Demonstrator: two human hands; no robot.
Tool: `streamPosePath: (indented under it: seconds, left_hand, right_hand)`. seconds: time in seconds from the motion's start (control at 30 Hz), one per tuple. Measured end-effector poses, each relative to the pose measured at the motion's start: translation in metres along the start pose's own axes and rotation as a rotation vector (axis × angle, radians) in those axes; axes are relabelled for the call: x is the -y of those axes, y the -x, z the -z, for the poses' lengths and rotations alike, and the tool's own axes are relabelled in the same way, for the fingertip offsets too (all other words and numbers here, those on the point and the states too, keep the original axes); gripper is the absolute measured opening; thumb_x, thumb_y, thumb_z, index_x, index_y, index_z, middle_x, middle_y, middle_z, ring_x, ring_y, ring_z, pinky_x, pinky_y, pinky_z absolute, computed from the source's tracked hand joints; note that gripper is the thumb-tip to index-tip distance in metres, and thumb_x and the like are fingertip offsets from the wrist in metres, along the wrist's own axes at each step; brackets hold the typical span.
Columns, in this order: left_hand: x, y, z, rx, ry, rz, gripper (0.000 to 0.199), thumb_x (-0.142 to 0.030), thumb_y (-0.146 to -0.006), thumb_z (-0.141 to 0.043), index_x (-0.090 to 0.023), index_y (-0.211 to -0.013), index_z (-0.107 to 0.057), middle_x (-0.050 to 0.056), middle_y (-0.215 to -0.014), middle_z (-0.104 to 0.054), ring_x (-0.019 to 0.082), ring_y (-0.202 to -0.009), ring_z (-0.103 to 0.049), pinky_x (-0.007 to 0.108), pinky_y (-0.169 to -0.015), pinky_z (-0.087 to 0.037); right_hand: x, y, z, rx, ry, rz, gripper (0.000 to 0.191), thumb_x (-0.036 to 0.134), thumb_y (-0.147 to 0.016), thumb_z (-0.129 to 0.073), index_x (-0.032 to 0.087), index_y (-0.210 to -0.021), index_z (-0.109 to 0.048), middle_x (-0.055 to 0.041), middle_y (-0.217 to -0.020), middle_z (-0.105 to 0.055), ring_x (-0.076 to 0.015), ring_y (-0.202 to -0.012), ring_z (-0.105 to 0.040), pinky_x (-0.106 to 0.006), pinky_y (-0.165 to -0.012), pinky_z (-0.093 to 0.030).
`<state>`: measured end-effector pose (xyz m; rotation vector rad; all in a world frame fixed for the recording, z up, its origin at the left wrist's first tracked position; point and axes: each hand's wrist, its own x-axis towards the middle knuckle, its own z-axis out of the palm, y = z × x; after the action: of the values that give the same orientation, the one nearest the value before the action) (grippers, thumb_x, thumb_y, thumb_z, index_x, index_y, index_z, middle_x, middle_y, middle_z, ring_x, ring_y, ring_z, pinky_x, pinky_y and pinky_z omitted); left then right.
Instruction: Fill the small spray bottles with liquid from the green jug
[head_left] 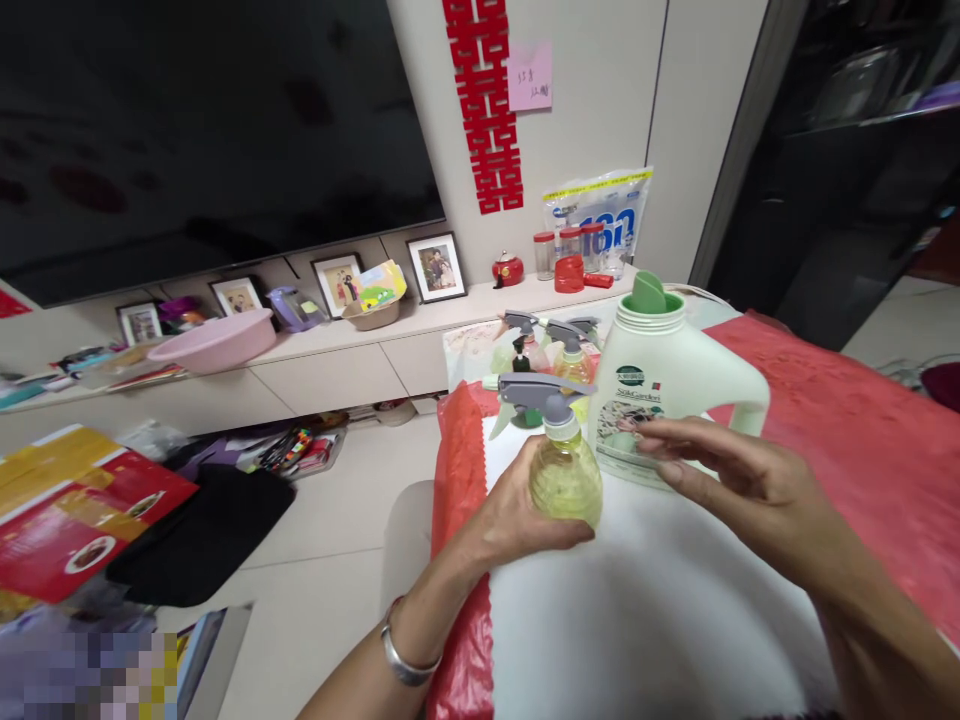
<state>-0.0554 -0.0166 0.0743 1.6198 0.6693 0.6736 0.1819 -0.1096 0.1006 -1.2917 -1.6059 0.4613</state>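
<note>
My left hand [525,515] is wrapped round a yellow spray bottle [566,480] with a grey trigger head, held upright over the white cloth [600,620]. The bottle's nozzle points left. To its right, my right hand [739,470] hovers with fingers stretched out and nothing in them. Just behind those fingers stands a large pale green jug [675,370] with a handle and a printed label. A green cap or scoop [649,293] sits in the jug's open mouth. More spray bottles [571,358] stand behind the held one, partly hidden.
Red plastic sheeting [847,400] covers the table around the white cloth. Along the wall, a ledge [480,305] bears framed photos, a pink basin [217,342], red-lidded jars [570,262] and a large plastic bag [637,210]. Boxes and a black bag [206,530] lie on the floor at left.
</note>
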Motion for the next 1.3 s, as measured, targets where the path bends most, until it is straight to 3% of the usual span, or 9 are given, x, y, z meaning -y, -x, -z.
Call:
streamPosePath:
  seconds: [0.2, 0.3, 0.4, 0.47, 0.7, 0.87, 1.07, 1.23, 1.3]
  left_hand:
    - [-0.015, 0.007, -0.029, 0.273, 0.002, 0.07, 0.076, -0.02, -0.057, -0.087, -0.022, -0.124, -0.049, 0.004, -0.11, -0.058, 0.022, -0.094, -0.057, 0.03, -0.071, -0.05]
    - [-0.009, 0.008, -0.041, 0.32, -0.013, 0.057, 0.075, -0.021, -0.055, -0.088, -0.023, -0.121, -0.051, 0.004, -0.11, -0.058, 0.024, -0.096, -0.057, 0.032, -0.074, -0.05]
    - [0.0, 0.008, -0.051, 0.332, -0.002, 0.082, 0.072, -0.021, -0.055, -0.088, -0.023, -0.117, -0.052, 0.0, -0.098, -0.057, 0.018, -0.083, -0.055, 0.027, -0.066, -0.047]
    - [0.004, 0.007, -0.054, 0.33, 0.01, 0.098, 0.072, -0.02, -0.055, -0.088, -0.023, -0.116, -0.051, -0.001, -0.093, -0.055, 0.014, -0.077, -0.053, 0.024, -0.06, -0.044]
    - [0.006, 0.007, -0.052, 0.196, 0.003, 0.085, 0.093, -0.02, -0.052, -0.09, -0.024, -0.134, -0.045, 0.007, -0.115, -0.059, 0.024, -0.095, -0.06, 0.033, -0.074, -0.053]
    - [0.014, 0.009, -0.042, 0.154, -0.007, 0.075, 0.114, -0.022, -0.054, -0.09, -0.029, -0.15, -0.029, 0.011, -0.141, -0.048, 0.031, -0.113, -0.057, 0.039, -0.084, -0.055]
    - [0.029, 0.008, -0.037, 0.148, 0.11, 0.107, 0.11, -0.019, -0.059, -0.087, -0.024, -0.151, -0.026, 0.01, -0.127, -0.06, 0.028, -0.106, -0.061, 0.036, -0.078, -0.055]
    - [0.025, 0.011, -0.034, 0.137, 0.089, 0.125, 0.112, -0.017, -0.058, -0.086, -0.025, -0.152, -0.024, 0.014, -0.138, -0.054, 0.031, -0.11, -0.062, 0.038, -0.077, -0.057]
    - [0.019, 0.014, -0.036, 0.093, 0.048, 0.128, 0.113, -0.018, -0.056, -0.088, -0.026, -0.15, -0.025, 0.014, -0.142, -0.05, 0.034, -0.119, -0.057, 0.042, -0.085, -0.056]
  right_hand:
    - [0.007, -0.003, -0.015, 0.173, -0.581, -0.096, 0.057, 0.045, -0.094, -0.069, 0.03, -0.145, -0.048, -0.0052, -0.137, -0.05, -0.0199, -0.122, -0.054, -0.027, -0.101, -0.051]
    - [0.009, -0.004, -0.02, 0.191, -0.73, -0.116, 0.052, 0.044, -0.096, -0.067, 0.028, -0.142, -0.052, -0.0072, -0.133, -0.052, -0.0201, -0.116, -0.057, -0.029, -0.097, -0.051]
    - [0.01, -0.004, -0.02, 0.204, -0.669, -0.101, 0.03, 0.042, -0.1, -0.061, 0.02, -0.119, -0.067, -0.0079, -0.119, -0.059, -0.016, -0.106, -0.06, -0.02, -0.088, -0.049]
    - [0.01, -0.004, -0.019, 0.215, -0.626, -0.101, 0.028, 0.041, -0.1, -0.06, 0.017, -0.111, -0.069, -0.0076, -0.114, -0.06, -0.0142, -0.102, -0.059, -0.018, -0.085, -0.047]
    - [0.005, -0.007, -0.022, 0.21, -0.651, -0.106, 0.028, 0.04, -0.1, -0.062, 0.018, -0.114, -0.068, -0.0078, -0.114, -0.06, -0.0164, -0.106, -0.058, -0.022, -0.091, -0.048]
    - [-0.002, -0.007, -0.031, 0.222, -0.633, -0.07, 0.027, 0.035, -0.1, -0.062, 0.025, -0.125, -0.066, -0.0041, -0.122, -0.058, -0.0111, -0.102, -0.059, -0.018, -0.09, -0.048]
    - [-0.014, -0.01, -0.047, 0.215, -0.592, -0.015, 0.026, 0.036, -0.099, -0.063, 0.023, -0.121, -0.067, -0.0027, -0.12, -0.06, -0.0105, -0.102, -0.06, -0.016, -0.089, -0.05]
    - [-0.012, -0.012, -0.052, 0.203, -0.54, -0.004, 0.033, 0.04, -0.097, -0.064, 0.019, -0.121, -0.067, -0.0044, -0.113, -0.063, -0.015, -0.103, -0.062, -0.022, -0.092, -0.052]
    - [-0.009, -0.011, -0.051, 0.194, -0.506, -0.009, 0.035, 0.041, -0.097, -0.064, 0.019, -0.124, -0.066, -0.0045, -0.115, -0.063, -0.0161, -0.104, -0.061, -0.024, -0.093, -0.052]
